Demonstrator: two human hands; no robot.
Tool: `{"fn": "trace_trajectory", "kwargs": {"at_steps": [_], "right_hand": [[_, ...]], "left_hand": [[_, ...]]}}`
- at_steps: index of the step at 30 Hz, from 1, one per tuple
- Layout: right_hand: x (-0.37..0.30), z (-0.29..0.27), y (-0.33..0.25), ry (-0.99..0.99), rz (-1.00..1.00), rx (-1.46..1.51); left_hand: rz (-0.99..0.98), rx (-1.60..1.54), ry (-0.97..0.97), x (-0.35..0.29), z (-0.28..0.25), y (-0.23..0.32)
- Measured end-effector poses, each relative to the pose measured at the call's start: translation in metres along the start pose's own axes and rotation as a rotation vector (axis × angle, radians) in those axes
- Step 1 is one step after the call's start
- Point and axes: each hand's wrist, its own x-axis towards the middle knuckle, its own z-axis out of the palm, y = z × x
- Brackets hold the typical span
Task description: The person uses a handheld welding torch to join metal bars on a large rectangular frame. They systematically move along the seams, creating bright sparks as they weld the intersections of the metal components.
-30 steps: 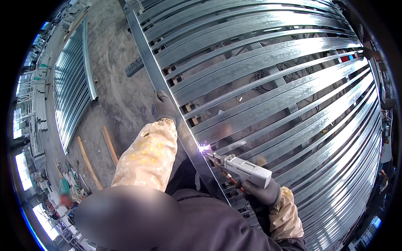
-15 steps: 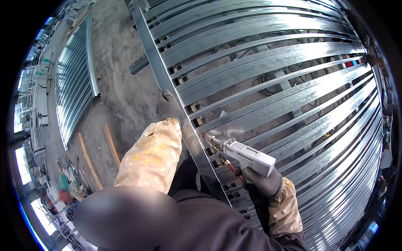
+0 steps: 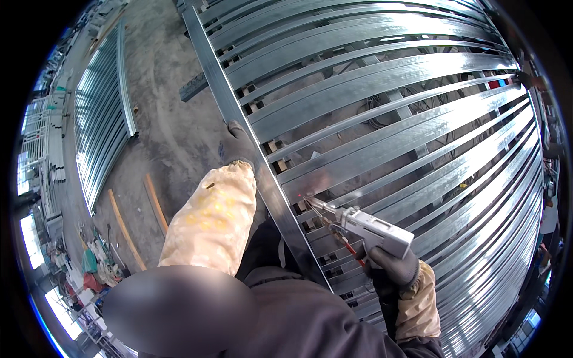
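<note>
My right hand (image 3: pixel 394 267), in a dark glove, is closed round the handle of a silver-grey welding gun (image 3: pixel 377 231). The gun's thin nozzle points left at the end of a wide metal slat (image 3: pixel 358 170), where a small red light spot shows. My left hand (image 3: pixel 239 145), gloved and in a pale, yellow-stained sleeve, is closed on the outer edge of the long metal end rail (image 3: pixel 271 194); some of its fingers are hidden. Slats of wide and narrow widths run off to the right from this rail.
Below the slats show dark cables (image 3: pixel 373 113) and support beams. A second slatted metal panel (image 3: pixel 101 113) lies on the floor at the left, near two wooden strips (image 3: pixel 126 230). A short metal bar (image 3: pixel 193 88) sticks out past the rail. Far right, another person's hand (image 3: pixel 525 79) touches the frame.
My right hand has moved the welding gun rightward and slightly down, so its nozzle has left the rail for the slat. My left hand keeps its place on the rail; the view has shifted slightly.
</note>
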Motion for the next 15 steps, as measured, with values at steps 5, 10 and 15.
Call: {"fn": "trace_trajectory", "kwargs": {"at_steps": [5,10,15], "right_hand": [[-0.032,-0.02,0.024,-0.029,0.009,0.073],[-0.036,-0.021,0.034,-0.033,0.075,0.056],[-0.035,-0.021,0.037,-0.04,0.036,0.057]], "left_hand": [[0.001,-0.013,-0.025,0.003,0.0,-0.002],[-0.003,-0.022,-0.037,0.005,0.001,-0.004],[0.026,0.0,-0.023,0.009,0.004,-0.009]]}}
